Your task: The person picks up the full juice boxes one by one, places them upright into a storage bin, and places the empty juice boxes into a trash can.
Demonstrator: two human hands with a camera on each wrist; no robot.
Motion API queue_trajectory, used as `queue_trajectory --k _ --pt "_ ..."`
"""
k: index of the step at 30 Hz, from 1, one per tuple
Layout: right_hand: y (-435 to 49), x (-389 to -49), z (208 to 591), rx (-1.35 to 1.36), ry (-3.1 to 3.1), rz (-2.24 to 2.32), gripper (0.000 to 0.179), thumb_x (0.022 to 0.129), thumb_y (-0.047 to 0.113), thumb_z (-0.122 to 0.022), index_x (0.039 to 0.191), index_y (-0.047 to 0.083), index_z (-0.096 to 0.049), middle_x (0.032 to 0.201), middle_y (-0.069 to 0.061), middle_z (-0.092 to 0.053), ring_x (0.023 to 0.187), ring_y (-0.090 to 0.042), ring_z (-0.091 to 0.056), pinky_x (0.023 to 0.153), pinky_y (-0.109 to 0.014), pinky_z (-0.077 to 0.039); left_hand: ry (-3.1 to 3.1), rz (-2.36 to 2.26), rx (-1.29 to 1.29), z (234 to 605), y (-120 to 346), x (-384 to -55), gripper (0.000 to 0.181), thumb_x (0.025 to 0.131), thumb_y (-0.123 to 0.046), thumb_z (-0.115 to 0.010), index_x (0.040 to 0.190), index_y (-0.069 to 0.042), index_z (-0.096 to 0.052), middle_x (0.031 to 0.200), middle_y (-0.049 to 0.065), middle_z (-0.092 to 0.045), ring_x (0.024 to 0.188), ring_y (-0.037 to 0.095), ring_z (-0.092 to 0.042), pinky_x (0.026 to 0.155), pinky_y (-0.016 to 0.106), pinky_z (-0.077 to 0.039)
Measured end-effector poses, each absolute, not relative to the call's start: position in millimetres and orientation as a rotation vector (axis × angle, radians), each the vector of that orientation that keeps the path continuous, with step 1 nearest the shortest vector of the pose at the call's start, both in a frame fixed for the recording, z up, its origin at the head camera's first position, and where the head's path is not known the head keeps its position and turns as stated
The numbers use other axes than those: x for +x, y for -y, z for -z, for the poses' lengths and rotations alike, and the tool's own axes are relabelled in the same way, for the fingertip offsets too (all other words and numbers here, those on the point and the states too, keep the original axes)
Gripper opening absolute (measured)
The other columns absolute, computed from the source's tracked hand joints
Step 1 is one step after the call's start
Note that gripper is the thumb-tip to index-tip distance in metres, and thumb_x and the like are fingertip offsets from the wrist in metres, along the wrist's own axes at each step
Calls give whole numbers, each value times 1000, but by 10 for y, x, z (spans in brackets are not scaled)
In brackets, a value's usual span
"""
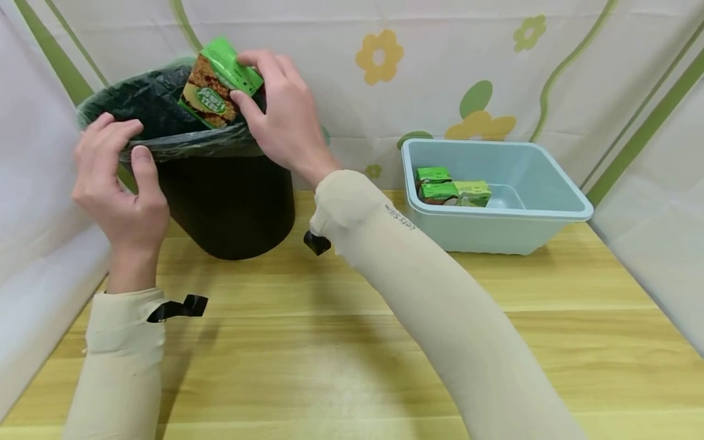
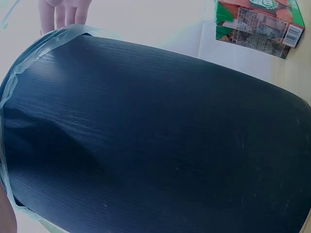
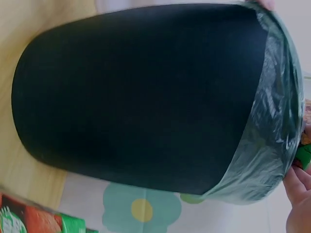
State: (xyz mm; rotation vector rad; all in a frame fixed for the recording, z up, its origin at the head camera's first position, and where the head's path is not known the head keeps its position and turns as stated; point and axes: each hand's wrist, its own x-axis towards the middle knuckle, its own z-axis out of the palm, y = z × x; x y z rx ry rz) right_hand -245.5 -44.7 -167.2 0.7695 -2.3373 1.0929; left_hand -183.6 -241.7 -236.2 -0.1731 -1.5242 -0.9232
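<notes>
My right hand (image 1: 288, 113) pinches a green and brown printed snack pack (image 1: 211, 88) between thumb and fingers. The pack tilts over the mouth of a black trash bin (image 1: 231, 201), its lower edge near the front rim. With my left hand (image 1: 118, 177) I grip the bin's rim at the left, thumb outside and fingers over the edge. A dark green plastic liner (image 1: 148, 104) covers the inside and folds over the rim. In the right wrist view, part of the pack (image 3: 303, 153) shows beside fingertips; the bin's side fills both wrist views.
A light blue basin (image 1: 495, 214) stands at the right with several small green packs (image 1: 437, 190) inside. Both wrist views show a red and green box (image 2: 262, 29) beside the bin. Behind the wooden table (image 1: 330, 366) hangs a flower-patterned curtain (image 1: 440, 49).
</notes>
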Motion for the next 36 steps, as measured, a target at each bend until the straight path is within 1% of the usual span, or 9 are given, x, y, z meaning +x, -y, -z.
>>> queue_trajectory --k 1,4,8,15,20,24,29,31,36 --pt "450 -2461 1666 780 2354 -1052 48 109 32 -60 153 18 -52 153 -1 -52 126 -10 -58 104 -12 -44 1523 928 -170 2353 2406 -1826 41 91 -28 -56 109 -1 -82 114 9 -82 128 16 -68 123 33 -42" --pt "468 -2474 1653 800 2399 -935 47 110 34 -57 154 19 -52 155 0 -51 133 -10 -57 109 -14 -44 1516 941 -158 2327 2367 -1787 40 91 -25 -56 108 1 -81 113 11 -81 128 18 -68 123 32 -42" --pt "498 -2493 1624 792 2447 -865 45 109 37 -57 152 22 -54 155 2 -52 131 -9 -58 106 -16 -46 1505 945 -154 2315 2350 -1768 41 90 -24 -56 107 3 -81 111 12 -81 126 19 -68 122 32 -42" --pt "516 -2515 1548 770 2567 -807 43 108 43 -57 148 27 -56 157 9 -52 138 -5 -54 113 -17 -43 1504 928 -173 2361 2459 -1837 40 90 -29 -58 106 -2 -83 111 9 -82 126 17 -69 122 33 -42" --pt "525 -2516 1505 762 2630 -810 43 107 46 -57 146 29 -57 155 13 -56 139 -3 -53 113 -16 -41 1505 926 -168 2375 2505 -1866 39 90 -29 -58 106 -5 -84 111 9 -82 126 16 -69 122 33 -42" --pt "504 -2515 1501 755 2648 -831 43 107 46 -58 146 28 -57 152 13 -58 133 -4 -55 110 -15 -43 1503 927 -170 2374 2475 -1864 39 90 -29 -58 106 -4 -83 111 9 -82 126 17 -69 122 33 -43" --pt "464 -2522 1524 729 2642 -842 42 107 47 -58 144 27 -60 146 11 -62 119 -6 -58 100 -17 -47 1512 933 -174 2355 2400 -1833 41 90 -28 -56 107 -2 -83 111 10 -82 126 16 -68 122 33 -42" --pt "459 -2525 1527 732 2639 -827 43 107 48 -58 144 27 -59 145 10 -62 118 -6 -59 99 -18 -47 1510 941 -170 2339 2379 -1815 40 90 -27 -56 107 -1 -82 111 11 -82 126 17 -68 122 33 -42" --pt "475 -2532 1538 733 2653 -810 45 107 51 -57 145 27 -58 145 11 -62 123 -5 -59 101 -17 -47 1510 948 -162 2321 2366 -1791 40 90 -25 -56 107 1 -82 111 12 -82 126 19 -69 122 33 -42"
